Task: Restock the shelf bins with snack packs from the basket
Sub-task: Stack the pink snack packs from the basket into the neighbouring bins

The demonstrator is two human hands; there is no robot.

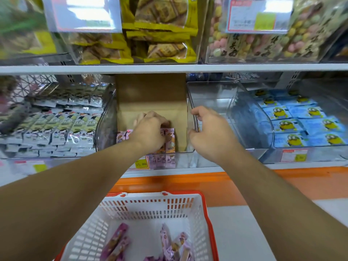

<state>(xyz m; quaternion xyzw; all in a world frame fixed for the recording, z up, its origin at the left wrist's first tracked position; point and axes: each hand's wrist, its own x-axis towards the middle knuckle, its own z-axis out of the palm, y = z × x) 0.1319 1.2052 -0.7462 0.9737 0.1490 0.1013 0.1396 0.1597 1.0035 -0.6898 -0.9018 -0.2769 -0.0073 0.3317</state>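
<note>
Pressing pink packs (169,142) into the bin (190,117), the left hand (150,130) curled over them; the right hand (209,132) pinched the bin's wall. Better to stand them upright, tight together. More packs lay in the basket (150,208) below the bin.

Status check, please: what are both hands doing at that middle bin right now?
Left hand pressing pink snack packs into clear bin. Right hand gripping bin's side wall. More packs wait in basket. Nothing blocking.
</note>
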